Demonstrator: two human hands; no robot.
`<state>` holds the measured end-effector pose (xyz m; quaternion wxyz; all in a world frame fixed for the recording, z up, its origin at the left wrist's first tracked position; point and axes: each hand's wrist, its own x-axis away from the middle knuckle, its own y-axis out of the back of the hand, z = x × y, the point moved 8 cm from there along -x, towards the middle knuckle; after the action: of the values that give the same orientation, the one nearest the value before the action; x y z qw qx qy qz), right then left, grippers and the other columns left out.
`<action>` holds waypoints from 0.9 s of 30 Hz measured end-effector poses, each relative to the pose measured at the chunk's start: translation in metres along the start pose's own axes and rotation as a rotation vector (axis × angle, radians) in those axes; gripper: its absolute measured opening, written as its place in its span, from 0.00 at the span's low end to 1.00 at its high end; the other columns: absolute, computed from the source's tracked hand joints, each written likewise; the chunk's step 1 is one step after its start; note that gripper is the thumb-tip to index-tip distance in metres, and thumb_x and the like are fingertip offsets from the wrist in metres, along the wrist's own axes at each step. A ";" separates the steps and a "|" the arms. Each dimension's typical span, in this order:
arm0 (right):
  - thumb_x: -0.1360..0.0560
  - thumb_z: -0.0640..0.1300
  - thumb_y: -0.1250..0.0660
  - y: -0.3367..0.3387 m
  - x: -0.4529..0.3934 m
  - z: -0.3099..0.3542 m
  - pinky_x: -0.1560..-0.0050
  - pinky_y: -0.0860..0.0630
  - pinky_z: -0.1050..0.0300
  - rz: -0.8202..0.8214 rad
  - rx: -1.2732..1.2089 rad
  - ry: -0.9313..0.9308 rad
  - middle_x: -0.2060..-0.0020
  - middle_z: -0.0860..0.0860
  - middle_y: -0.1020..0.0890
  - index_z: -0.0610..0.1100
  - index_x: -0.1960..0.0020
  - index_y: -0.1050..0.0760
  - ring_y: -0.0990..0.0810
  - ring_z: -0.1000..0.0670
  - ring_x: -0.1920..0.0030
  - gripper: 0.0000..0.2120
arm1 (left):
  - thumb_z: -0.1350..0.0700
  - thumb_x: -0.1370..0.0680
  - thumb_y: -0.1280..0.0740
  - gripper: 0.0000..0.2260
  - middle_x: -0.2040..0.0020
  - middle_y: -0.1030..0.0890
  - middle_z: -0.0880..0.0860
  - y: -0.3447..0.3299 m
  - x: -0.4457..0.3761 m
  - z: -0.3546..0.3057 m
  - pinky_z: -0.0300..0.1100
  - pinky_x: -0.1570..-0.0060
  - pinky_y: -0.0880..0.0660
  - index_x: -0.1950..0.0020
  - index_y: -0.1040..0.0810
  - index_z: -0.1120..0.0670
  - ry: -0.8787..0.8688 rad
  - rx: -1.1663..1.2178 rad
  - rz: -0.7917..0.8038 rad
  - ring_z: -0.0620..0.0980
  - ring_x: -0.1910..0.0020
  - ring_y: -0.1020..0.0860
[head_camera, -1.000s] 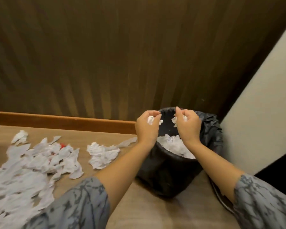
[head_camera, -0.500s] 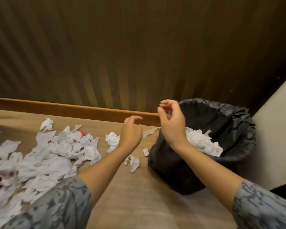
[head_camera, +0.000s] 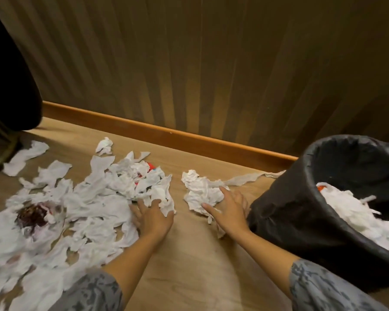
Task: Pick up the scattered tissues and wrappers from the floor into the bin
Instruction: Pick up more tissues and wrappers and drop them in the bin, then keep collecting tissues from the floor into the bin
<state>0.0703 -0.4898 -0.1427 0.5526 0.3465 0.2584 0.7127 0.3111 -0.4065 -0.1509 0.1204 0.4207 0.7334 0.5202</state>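
White tissues (head_camera: 81, 205) lie all over the wooden floor (head_camera: 189, 261) on the left, in one big messy pile. A small crumpled clump (head_camera: 202, 191) sits alone in the middle, just left of the bin (head_camera: 301, 212). The left hand (head_camera: 153, 217) lies flat on the right edge of the big pile, its grip spread wide. The right hand (head_camera: 229, 209) rests on the small clump, its grip spread too. The black bin stands on the right, tipped toward us, with white tissues already inside. A bit of red wrapper (head_camera: 151, 166) peeks out at the far side of the pile. Far behind is a striped wall (head_camera: 211, 63).
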 end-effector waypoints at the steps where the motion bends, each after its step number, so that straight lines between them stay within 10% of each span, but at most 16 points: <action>1: 0.36 0.78 0.39 -0.005 -0.008 -0.003 0.26 0.52 0.34 -0.021 0.024 -0.033 0.22 0.46 0.50 0.59 0.25 0.42 0.60 0.40 0.23 0.45 | 0.40 0.27 0.33 0.30 0.22 0.58 0.59 -0.002 -0.005 0.001 0.63 0.28 0.55 0.27 0.36 0.47 0.041 0.020 -0.010 0.62 0.25 0.65; 5: 0.43 0.83 0.48 -0.028 -0.026 -0.012 0.29 0.63 0.30 -0.028 0.052 -0.149 0.22 0.46 0.59 0.61 0.25 0.43 0.68 0.39 0.24 0.51 | 0.34 0.28 0.35 0.39 0.22 0.65 0.56 -0.019 -0.031 -0.001 0.65 0.30 0.61 0.23 0.49 0.45 0.004 0.028 0.042 0.62 0.26 0.70; 8: 0.36 0.80 0.44 -0.046 -0.028 -0.005 0.29 0.68 0.38 -0.036 0.156 -0.021 0.22 0.45 0.53 0.59 0.29 0.34 0.63 0.43 0.23 0.41 | 0.33 0.26 0.39 0.37 0.21 0.51 0.53 -0.034 -0.037 -0.006 0.59 0.28 0.57 0.23 0.47 0.47 -0.137 0.063 0.056 0.59 0.23 0.60; 12: 0.27 0.60 0.32 -0.064 -0.010 0.002 0.24 0.50 0.48 -0.095 0.035 0.333 0.24 0.44 0.40 0.49 0.44 0.22 0.46 0.43 0.23 0.19 | 0.37 0.29 0.35 0.21 0.46 0.24 0.52 -0.035 -0.002 -0.003 0.40 0.40 0.36 0.46 0.24 0.52 -0.413 0.243 -0.092 0.55 0.40 0.30; 16: 0.26 0.46 0.30 -0.077 0.029 0.000 0.28 0.38 0.57 0.041 -0.094 0.585 0.29 0.45 0.31 0.45 0.34 0.24 0.37 0.48 0.26 0.21 | 0.50 0.29 0.29 0.16 0.66 0.34 0.45 -0.030 0.046 0.016 0.37 0.62 0.39 0.63 0.38 0.45 -0.491 0.350 -0.196 0.47 0.62 0.33; 20: 0.29 0.34 0.35 -0.075 0.062 -0.005 0.41 0.29 0.60 0.138 -0.179 0.652 0.42 0.53 0.24 0.43 0.39 0.25 0.26 0.54 0.41 0.19 | 0.59 0.31 0.32 0.16 0.62 0.33 0.48 -0.023 0.069 0.038 0.36 0.64 0.35 0.60 0.38 0.44 -0.412 0.452 -0.273 0.48 0.64 0.32; 23: 0.31 0.37 0.39 -0.062 0.071 -0.003 0.51 0.28 0.64 0.097 -0.272 0.586 0.53 0.52 0.21 0.48 0.43 0.22 0.24 0.56 0.52 0.19 | 0.68 0.31 0.32 0.18 0.48 0.29 0.53 -0.017 0.076 0.047 0.32 0.46 0.31 0.48 0.24 0.49 -0.347 0.435 -0.300 0.52 0.49 0.26; 27: 0.35 0.43 0.39 -0.038 0.069 0.020 0.66 0.28 0.58 0.118 -0.592 0.335 0.71 0.53 0.21 0.45 0.68 0.22 0.23 0.56 0.68 0.08 | 0.72 0.29 0.33 0.17 0.40 0.25 0.50 -0.009 0.069 0.045 0.21 0.44 0.37 0.48 0.17 0.53 -0.272 0.501 -0.245 0.47 0.43 0.26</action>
<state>0.0986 -0.4133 -0.1448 0.5369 0.0638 0.1069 0.8344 0.2921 -0.3262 -0.1598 0.1719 0.4115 0.8612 0.2437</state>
